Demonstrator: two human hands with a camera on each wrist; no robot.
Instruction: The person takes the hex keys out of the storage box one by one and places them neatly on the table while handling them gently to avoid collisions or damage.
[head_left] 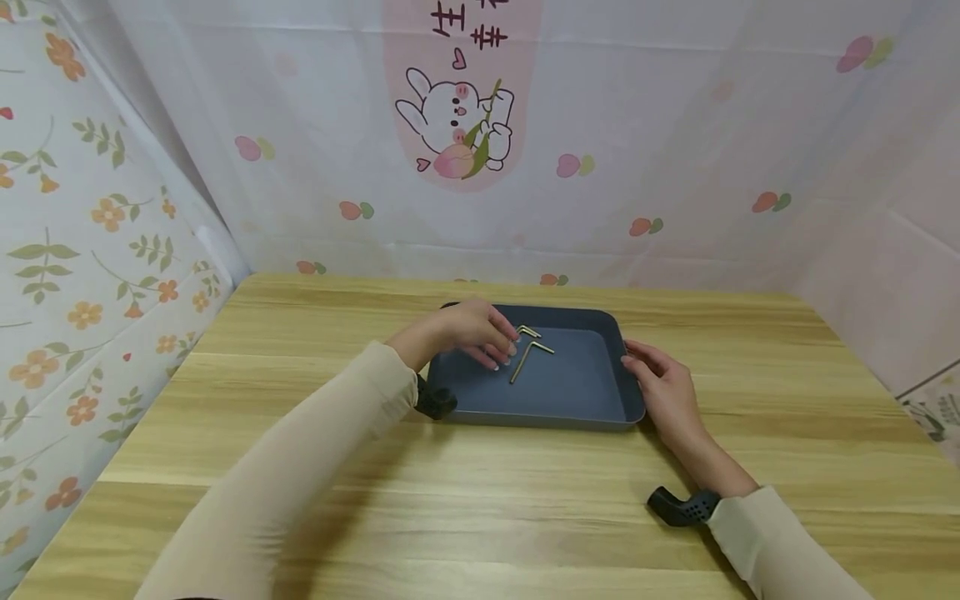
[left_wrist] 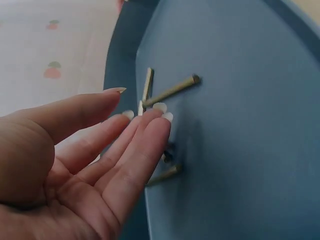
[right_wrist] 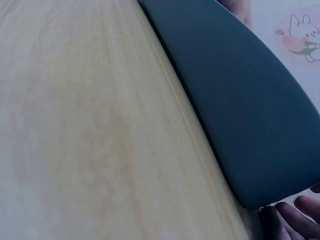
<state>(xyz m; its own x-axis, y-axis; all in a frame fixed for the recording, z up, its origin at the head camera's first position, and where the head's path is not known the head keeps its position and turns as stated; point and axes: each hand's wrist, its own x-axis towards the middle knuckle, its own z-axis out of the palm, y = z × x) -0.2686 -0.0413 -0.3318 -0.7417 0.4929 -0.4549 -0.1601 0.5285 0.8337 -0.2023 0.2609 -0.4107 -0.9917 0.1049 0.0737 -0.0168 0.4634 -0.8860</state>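
A blue-grey baking tray [head_left: 573, 392] with low walls rests on the table. Inside it lie several brass-coloured hex keys. One hex key [head_left: 522, 367] is in plain sight near the middle, and another hex key [head_left: 529, 329] lies behind it, partly covered by the fingers. My left hand [head_left: 472, 329] hovers over the tray's left half, fingers loosely bent. In the left wrist view its thumb and fingertips stand apart with nothing between them, close to a hex key [left_wrist: 172, 91]. At the tray's right wall, my right hand [head_left: 663, 387] grips the rim, thumb on top and fingers outside.
The wooden table [head_left: 480, 500] runs out on all sides of the tray. A white printed curtain [head_left: 675, 125] hangs behind it, with a floral cloth [head_left: 90, 292] to the left. Each wrist wears a black camera mount [head_left: 678, 507].
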